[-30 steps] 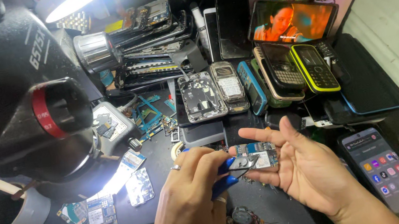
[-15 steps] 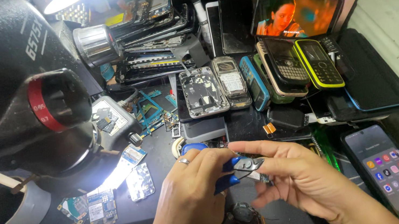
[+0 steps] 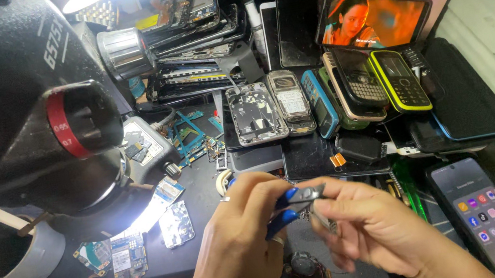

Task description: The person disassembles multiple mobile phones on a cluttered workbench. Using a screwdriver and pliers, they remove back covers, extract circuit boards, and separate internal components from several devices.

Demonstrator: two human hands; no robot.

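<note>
My left hand [image 3: 240, 249] grips a small blue-handled plier tool [image 3: 289, 201] low in the middle of the view. My right hand [image 3: 380, 234] meets it from the right, with thumb and fingers pinched at the tool's dark jaws. A thin metal piece [image 3: 320, 218] hangs just under those fingers; it is blurred and I cannot tell what it is. Both hands hover above the dark bench, in front of a row of opened and old keypad phones [image 3: 322, 102].
A black microscope head [image 3: 19, 111] with a red ring fills the left, its lamp lighting circuit boards [image 3: 122, 253] below. Stacked phone parts [image 3: 189, 40] lie behind. A phone playing video [image 3: 375, 18] leans at the back right. A lit smartphone [image 3: 484, 212] lies at the right.
My right hand, earlier palm up with a small board in it, has turned over and closed in on the tool's tip. Both hands have drawn together and shifted slightly downward.
</note>
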